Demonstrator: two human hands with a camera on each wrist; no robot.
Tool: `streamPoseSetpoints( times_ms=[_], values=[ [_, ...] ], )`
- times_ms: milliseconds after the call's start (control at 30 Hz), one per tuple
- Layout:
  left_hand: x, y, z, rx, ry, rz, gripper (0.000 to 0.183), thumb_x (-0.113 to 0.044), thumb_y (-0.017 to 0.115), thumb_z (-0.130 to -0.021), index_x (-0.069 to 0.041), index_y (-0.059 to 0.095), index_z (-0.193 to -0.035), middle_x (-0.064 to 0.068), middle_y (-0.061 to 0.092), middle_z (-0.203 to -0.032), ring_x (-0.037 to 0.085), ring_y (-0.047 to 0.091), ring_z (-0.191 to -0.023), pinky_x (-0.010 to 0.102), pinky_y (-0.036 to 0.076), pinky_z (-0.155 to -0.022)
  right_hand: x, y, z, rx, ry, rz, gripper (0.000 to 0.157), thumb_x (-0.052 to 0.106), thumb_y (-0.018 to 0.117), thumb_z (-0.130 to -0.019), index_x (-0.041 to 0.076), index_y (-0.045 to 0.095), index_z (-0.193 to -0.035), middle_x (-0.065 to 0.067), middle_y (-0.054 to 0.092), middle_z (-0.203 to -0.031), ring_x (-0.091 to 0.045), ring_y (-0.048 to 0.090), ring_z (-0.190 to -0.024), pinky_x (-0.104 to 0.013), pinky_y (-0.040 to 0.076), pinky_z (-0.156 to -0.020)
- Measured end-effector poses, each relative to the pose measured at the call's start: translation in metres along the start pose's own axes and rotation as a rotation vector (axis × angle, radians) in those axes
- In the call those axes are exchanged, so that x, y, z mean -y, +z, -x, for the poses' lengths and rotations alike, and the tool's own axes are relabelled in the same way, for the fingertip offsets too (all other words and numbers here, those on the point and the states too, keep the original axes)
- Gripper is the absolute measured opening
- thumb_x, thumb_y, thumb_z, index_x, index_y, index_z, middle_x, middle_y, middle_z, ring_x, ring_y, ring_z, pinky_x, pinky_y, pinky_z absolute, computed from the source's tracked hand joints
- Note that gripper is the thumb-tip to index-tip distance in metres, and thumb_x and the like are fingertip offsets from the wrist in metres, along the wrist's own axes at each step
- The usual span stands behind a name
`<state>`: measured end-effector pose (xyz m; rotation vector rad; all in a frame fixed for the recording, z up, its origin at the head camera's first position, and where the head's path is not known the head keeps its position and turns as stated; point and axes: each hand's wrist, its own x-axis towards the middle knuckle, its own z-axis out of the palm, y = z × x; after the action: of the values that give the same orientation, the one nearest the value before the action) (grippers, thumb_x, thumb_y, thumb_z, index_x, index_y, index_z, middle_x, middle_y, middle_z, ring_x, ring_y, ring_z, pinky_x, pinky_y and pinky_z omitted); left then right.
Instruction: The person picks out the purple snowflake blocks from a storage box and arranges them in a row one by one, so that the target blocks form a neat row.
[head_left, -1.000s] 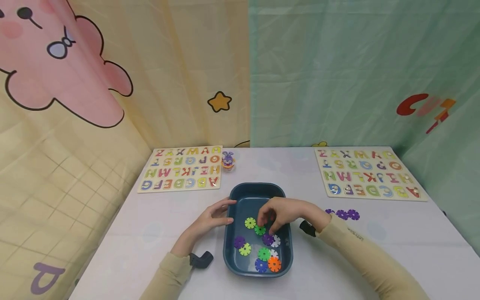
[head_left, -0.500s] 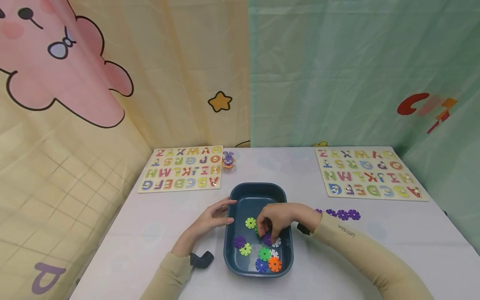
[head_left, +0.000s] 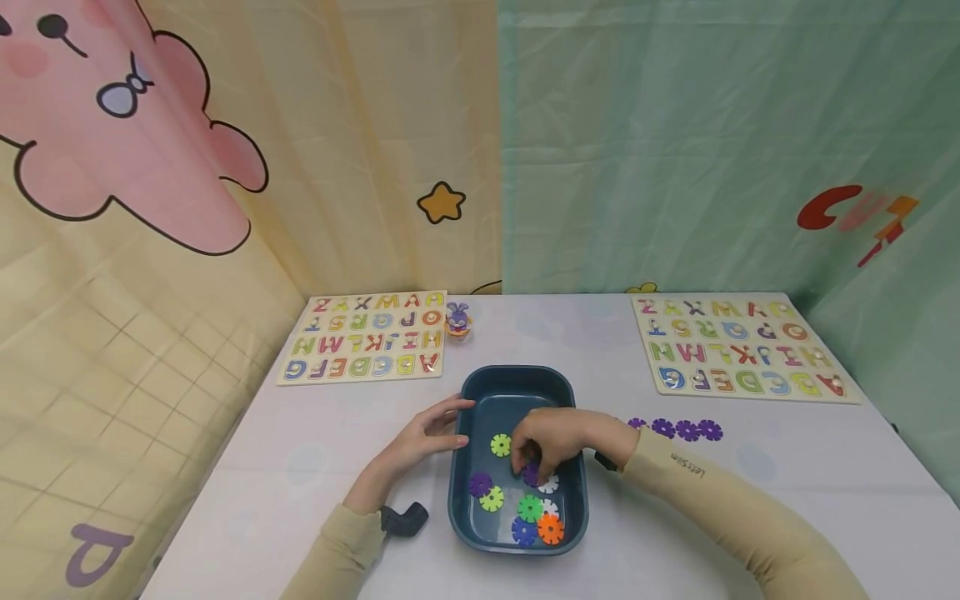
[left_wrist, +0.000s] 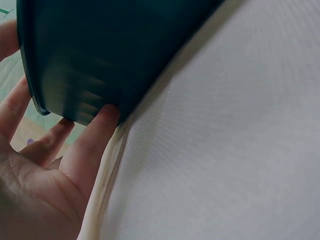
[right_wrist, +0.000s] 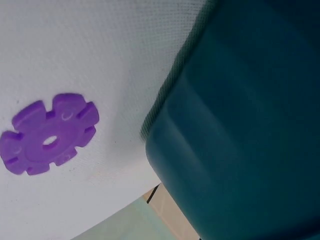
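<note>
A dark blue tray (head_left: 517,542) stands on the table, with several notched plastic snowflake discs inside. My left hand (head_left: 422,433) rests at its left side, fingers spread and fairly straight; in the left wrist view, fingertips (left_wrist: 107,114) touch the tray's outer wall (left_wrist: 95,55). My right hand (head_left: 551,435) reaches in over the right rim and pinches a purple snowflake disc (head_left: 531,475) between thumb and fingers. A white disc (head_left: 550,484) lies against it. Nearby lie a yellow-green disc (head_left: 500,445), a green disc (head_left: 529,508) and an orange disc (head_left: 551,529). The right wrist view misses the hand.
Purple discs (head_left: 687,431) lie in a row on the table, right of the tray; one purple disc (right_wrist: 49,135) shows close up. Alphabet boards stand back left (head_left: 363,337) and back right (head_left: 742,348). A small rabbit figure (head_left: 458,320) sits by the left board.
My right hand has lowered and closed in on the purple disc, which has shifted slightly left. The green disc beside it is now hidden by the hand. The left hand stays put.
</note>
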<state>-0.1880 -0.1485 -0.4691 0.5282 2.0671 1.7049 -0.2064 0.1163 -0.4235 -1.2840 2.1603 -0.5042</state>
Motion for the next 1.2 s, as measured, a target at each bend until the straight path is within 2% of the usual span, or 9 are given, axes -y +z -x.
streamPoseSetpoints(
  times_ms=[167,333,567,767,967,1200],
  values=[
    [0.0,0.0,0.0,-0.001,-0.003,-0.006,0.055,-0.02,0.069,-0.084,-0.012,0.049,-0.136,0.013,0.017,-0.155,0.038,0.026,-0.136,0.055,0.025,-0.107,-0.001,0.002,0.0,-0.057,-0.009,0.032,0.024,0.013,0.083,-0.07,0.021,0.071,-0.088,0.016,0.058,-0.084,-0.002,0.052,-0.075,-0.015,0.046,-0.068],
    [-0.001,0.0,0.0,-0.003,0.001,-0.005,0.055,-0.019,0.069,-0.085,-0.012,0.049,-0.136,0.013,0.017,-0.155,0.038,0.027,-0.136,0.055,0.027,-0.107,-0.002,0.002,0.001,-0.075,-0.033,0.049,0.022,0.014,0.083,-0.07,0.02,0.07,-0.087,0.017,0.057,-0.085,-0.003,0.052,-0.073,-0.015,0.045,-0.065],
    [-0.001,0.0,0.0,-0.002,0.015,0.008,0.056,-0.018,0.069,-0.084,-0.01,0.049,-0.136,0.015,0.016,-0.155,0.038,0.027,-0.136,0.055,0.026,-0.107,-0.006,0.002,0.002,-0.095,-0.091,-0.041,0.013,0.009,0.078,-0.076,0.017,0.072,-0.085,0.016,0.063,-0.077,0.002,0.053,-0.066,-0.015,0.049,-0.063],
    [0.0,0.001,0.0,0.001,0.015,0.018,0.056,-0.018,0.069,-0.084,-0.009,0.049,-0.136,0.015,0.016,-0.154,0.039,0.026,-0.136,0.056,0.027,-0.106,-0.008,0.0,0.009,-0.152,-0.137,-0.141,0.006,0.011,0.071,-0.083,0.013,0.073,-0.089,0.01,0.068,-0.083,0.003,0.057,-0.069,-0.017,0.052,-0.067],
    [-0.002,0.001,0.0,0.001,0.019,0.021,0.055,-0.016,0.069,-0.084,-0.009,0.049,-0.135,0.016,0.015,-0.155,0.039,0.026,-0.136,0.056,0.027,-0.106,-0.009,-0.003,0.029,-0.295,-0.159,-0.237,0.01,0.014,0.066,-0.088,0.015,0.073,-0.095,0.01,0.068,-0.093,-0.003,0.06,-0.079,-0.024,0.054,-0.072],
    [-0.004,0.002,0.001,-0.002,0.012,0.019,0.057,-0.018,0.069,-0.084,-0.009,0.048,-0.136,0.015,0.015,-0.155,0.039,0.024,-0.137,0.057,0.026,-0.106,-0.014,-0.005,0.064,-0.489,-0.097,-0.411,0.019,0.009,0.07,-0.085,0.008,0.07,-0.104,-0.004,0.068,-0.103,-0.013,0.062,-0.083,-0.03,0.056,-0.073]
  ],
)
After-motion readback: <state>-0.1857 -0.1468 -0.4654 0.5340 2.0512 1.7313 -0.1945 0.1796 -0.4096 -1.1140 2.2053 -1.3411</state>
